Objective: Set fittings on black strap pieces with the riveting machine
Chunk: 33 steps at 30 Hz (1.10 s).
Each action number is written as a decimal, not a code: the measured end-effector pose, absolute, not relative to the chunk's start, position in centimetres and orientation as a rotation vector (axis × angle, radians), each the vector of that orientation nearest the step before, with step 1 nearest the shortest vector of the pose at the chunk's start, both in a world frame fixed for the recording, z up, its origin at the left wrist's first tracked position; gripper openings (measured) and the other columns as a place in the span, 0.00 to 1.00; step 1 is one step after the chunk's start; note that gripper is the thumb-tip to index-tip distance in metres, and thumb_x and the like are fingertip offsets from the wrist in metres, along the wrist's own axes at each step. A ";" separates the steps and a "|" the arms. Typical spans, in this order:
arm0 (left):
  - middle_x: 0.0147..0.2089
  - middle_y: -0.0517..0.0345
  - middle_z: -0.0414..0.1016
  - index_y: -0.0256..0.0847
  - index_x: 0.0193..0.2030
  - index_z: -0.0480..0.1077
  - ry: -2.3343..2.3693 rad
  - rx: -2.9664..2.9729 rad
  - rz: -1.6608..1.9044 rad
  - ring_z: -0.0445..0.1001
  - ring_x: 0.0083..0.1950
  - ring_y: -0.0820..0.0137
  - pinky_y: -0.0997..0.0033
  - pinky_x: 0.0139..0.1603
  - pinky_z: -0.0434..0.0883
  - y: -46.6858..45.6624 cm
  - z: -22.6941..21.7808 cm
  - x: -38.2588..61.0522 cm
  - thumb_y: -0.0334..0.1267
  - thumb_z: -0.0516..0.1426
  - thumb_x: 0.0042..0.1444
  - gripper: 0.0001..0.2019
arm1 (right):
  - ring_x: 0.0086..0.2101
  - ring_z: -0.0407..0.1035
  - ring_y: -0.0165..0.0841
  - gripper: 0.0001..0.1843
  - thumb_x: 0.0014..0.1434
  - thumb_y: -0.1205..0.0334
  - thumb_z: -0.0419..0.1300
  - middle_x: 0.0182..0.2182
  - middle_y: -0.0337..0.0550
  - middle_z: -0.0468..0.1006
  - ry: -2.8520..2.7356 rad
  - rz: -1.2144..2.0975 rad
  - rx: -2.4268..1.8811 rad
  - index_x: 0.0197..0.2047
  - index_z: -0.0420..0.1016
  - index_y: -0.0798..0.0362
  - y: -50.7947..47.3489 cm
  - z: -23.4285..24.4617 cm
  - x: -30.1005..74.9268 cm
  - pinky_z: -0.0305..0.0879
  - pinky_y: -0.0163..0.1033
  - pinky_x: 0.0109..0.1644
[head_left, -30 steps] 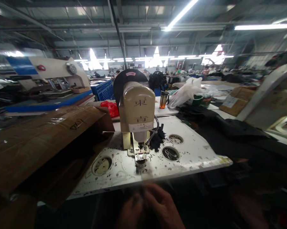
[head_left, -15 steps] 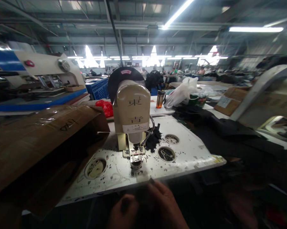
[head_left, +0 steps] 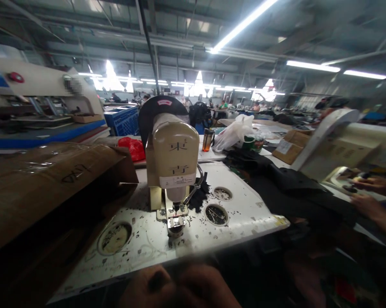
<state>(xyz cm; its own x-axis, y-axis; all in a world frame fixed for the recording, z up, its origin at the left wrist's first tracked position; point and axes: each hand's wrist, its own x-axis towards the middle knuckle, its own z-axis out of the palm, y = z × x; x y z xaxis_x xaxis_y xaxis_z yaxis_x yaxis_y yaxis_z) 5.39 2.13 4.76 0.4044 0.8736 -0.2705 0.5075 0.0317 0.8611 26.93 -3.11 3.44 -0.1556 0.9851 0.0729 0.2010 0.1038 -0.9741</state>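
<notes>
My left hand (head_left: 148, 284) and my right hand (head_left: 207, 286) sit side by side at the bottom edge, dim and blurred. Their fingers are curled together around a small dark piece (head_left: 177, 279) that I can hardly make out. They hover just in front of the near edge of the white worktable (head_left: 244, 216). Straight ahead on the table stands a beige press machine (head_left: 173, 154), its metal foot (head_left: 176, 222) down on the tabletop. Small black scraps (head_left: 199, 194) lie behind the foot.
Round recesses (head_left: 114, 237), (head_left: 216, 214), (head_left: 222, 193) in the table hold small parts. A brown cardboard box (head_left: 51, 179) fills the left. Black fabric (head_left: 292, 188) is piled at right, where another person's hands (head_left: 370, 194) work at a second machine (head_left: 343, 145). A tumbler (head_left: 207, 139) and white bag (head_left: 234, 130) stand behind.
My view has shifted right and tilted up, so my hands have sunk to the bottom edge. Another person's hands have come into sight at the right.
</notes>
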 end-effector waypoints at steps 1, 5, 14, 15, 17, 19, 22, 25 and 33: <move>0.30 0.59 0.73 0.38 0.34 0.73 1.245 1.566 0.448 0.71 0.35 0.67 0.72 0.36 0.67 2.3 5.3 5.6 0.50 0.61 0.54 0.15 | 0.33 0.70 0.36 0.12 0.60 0.53 0.64 0.30 0.43 0.79 -1.507 1.166 -1.250 0.34 0.85 0.51 -3.1 3.2 26.6 0.65 0.37 0.40; 0.28 0.60 0.69 0.38 0.31 0.70 1.223 1.460 0.606 0.68 0.32 0.70 0.74 0.34 0.66 3.2 6.6 7.0 0.49 0.62 0.53 0.15 | 0.34 0.68 0.35 0.16 0.65 0.50 0.60 0.31 0.41 0.77 -1.411 1.336 -1.257 0.34 0.81 0.53 -2.5 3.4 25.5 0.62 0.35 0.37; 0.33 0.58 0.79 0.41 0.54 0.77 1.364 1.888 0.883 0.73 0.30 0.70 0.72 0.36 0.70 5.7 5.9 8.1 0.49 0.58 0.63 0.19 | 0.26 0.64 0.32 0.19 0.58 0.44 0.63 0.23 0.37 0.73 -0.879 1.416 -1.327 0.31 0.75 0.53 1.8 4.6 24.7 0.58 0.35 0.30; 0.38 0.56 0.83 0.42 0.56 0.77 1.336 1.995 0.873 0.77 0.34 0.69 0.71 0.40 0.72 5.8 5.6 7.9 0.46 0.57 0.64 0.18 | 0.26 0.65 0.32 0.20 0.57 0.43 0.63 0.24 0.38 0.74 -0.835 1.428 -1.326 0.32 0.77 0.53 2.3 4.4 24.6 0.57 0.35 0.29; 0.48 0.52 0.84 0.43 0.60 0.75 1.244 2.195 0.851 0.82 0.40 0.66 0.68 0.46 0.76 6.0 5.1 7.4 0.41 0.55 0.64 0.20 | 0.26 0.66 0.32 0.20 0.56 0.43 0.64 0.25 0.39 0.76 -0.794 1.444 -1.291 0.34 0.78 0.54 3.2 3.9 24.4 0.58 0.35 0.29; 0.51 0.50 0.83 0.42 0.63 0.73 1.160 2.360 0.807 0.84 0.44 0.62 0.65 0.47 0.78 6.3 5.0 7.2 0.38 0.54 0.64 0.22 | 0.26 0.67 0.32 0.22 0.55 0.43 0.64 0.25 0.40 0.77 -0.776 1.468 -1.246 0.36 0.79 0.55 3.8 3.2 24.2 0.59 0.36 0.29; 0.49 0.46 0.84 0.38 0.69 0.67 1.107 2.542 0.654 0.84 0.42 0.56 0.60 0.43 0.79 6.9 5.2 7.4 0.37 0.53 0.63 0.27 | 0.26 0.67 0.32 0.22 0.56 0.42 0.63 0.25 0.41 0.77 -0.757 1.487 -1.225 0.36 0.77 0.56 4.6 2.3 24.0 0.61 0.36 0.30; 0.49 0.42 0.83 0.34 0.73 0.61 1.109 2.632 0.457 0.84 0.45 0.52 0.54 0.45 0.80 7.5 5.8 7.9 0.36 0.53 0.64 0.30 | 0.27 0.68 0.32 0.21 0.56 0.43 0.62 0.25 0.40 0.76 -0.751 1.477 -1.263 0.33 0.75 0.56 5.1 2.0 24.1 0.62 0.36 0.30; 0.53 0.36 0.81 0.31 0.75 0.55 1.189 2.692 0.162 0.83 0.48 0.47 0.47 0.48 0.79 8.2 7.1 8.5 0.32 0.54 0.60 0.35 | 0.24 0.66 0.31 0.22 0.56 0.42 0.61 0.22 0.37 0.72 -0.825 1.489 -1.259 0.34 0.73 0.56 6.2 0.8 24.3 0.60 0.36 0.30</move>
